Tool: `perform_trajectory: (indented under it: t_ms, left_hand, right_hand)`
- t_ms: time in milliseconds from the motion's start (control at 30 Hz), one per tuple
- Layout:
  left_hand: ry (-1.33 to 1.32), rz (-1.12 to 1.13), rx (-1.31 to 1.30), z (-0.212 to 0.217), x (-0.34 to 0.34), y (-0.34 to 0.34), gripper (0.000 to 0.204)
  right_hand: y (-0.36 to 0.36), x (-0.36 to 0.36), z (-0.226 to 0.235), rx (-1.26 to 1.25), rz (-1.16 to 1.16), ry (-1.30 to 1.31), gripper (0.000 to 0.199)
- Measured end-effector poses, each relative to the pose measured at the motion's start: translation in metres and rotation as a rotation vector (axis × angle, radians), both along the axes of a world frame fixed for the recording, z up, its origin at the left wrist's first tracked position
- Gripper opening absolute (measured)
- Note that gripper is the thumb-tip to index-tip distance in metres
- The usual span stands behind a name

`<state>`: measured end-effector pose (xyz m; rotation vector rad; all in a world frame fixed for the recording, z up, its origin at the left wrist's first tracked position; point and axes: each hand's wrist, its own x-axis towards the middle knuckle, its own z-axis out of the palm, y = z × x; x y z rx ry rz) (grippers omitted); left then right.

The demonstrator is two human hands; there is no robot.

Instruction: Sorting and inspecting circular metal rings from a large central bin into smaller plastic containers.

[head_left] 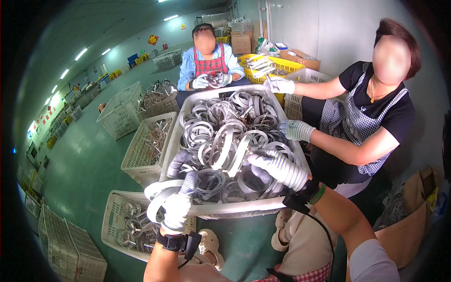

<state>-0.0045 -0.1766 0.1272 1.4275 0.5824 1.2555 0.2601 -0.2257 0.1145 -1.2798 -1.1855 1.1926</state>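
Dozens of grey rings (199, 134) fill the white tub (249, 207). Over the tub's near left corner, the left hand (177, 207) has its gloved fingers curled around pale rings (159, 186). Above the tub's middle, the right hand (279, 168) pinches the edge of a wide ring (239, 155) between its fingers. One co-worker (205, 61) sits beyond the tub's far end, both gloved hands on a ring; another (366, 108), in a checked apron, sits at its right. White crates (136, 155) of metal parts stand left of the tub; a yellow crate (292, 64) stands beyond its far right corner.
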Motion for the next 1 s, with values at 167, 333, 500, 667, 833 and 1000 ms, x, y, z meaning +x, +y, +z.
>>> perform_trajectory:
  t_ms: [167, 333, 500, 667, 833, 1000]
  left_hand:
    - [0.351, 0.096, 0.201, -0.009, -0.001, 0.022, 0.034]
    - [0.293, 0.079, 0.288, -0.021, 0.007, 0.028, 0.035]
    - [0.301, 0.071, 0.185, -0.023, 0.012, 0.029, 0.034]
    - [0.172, 0.022, 0.162, -0.02, 0.017, 0.028, 0.032]
    - [0.062, 0.003, -0.027, -0.029, 0.023, 0.019, 0.03]
    - [0.175, 0.017, -0.031, -0.024, 0.007, 0.017, 0.036]
  right_hand:
    - [0.006, 0.003, -0.011, -0.08, 0.345, 0.433, 0.043]
    - [0.009, -0.006, -0.007, -0.148, 0.359, 0.478, 0.038]
    - [0.013, -0.009, -0.01, -0.157, 0.365, 0.642, 0.032]
    - [0.009, -0.023, -0.005, -0.24, 0.304, 0.762, 0.027]
    - [0.006, -0.031, -0.007, -0.264, 0.299, 0.827, 0.025]
    - [0.005, -0.046, -0.013, 0.151, 0.166, 0.014, 0.021]
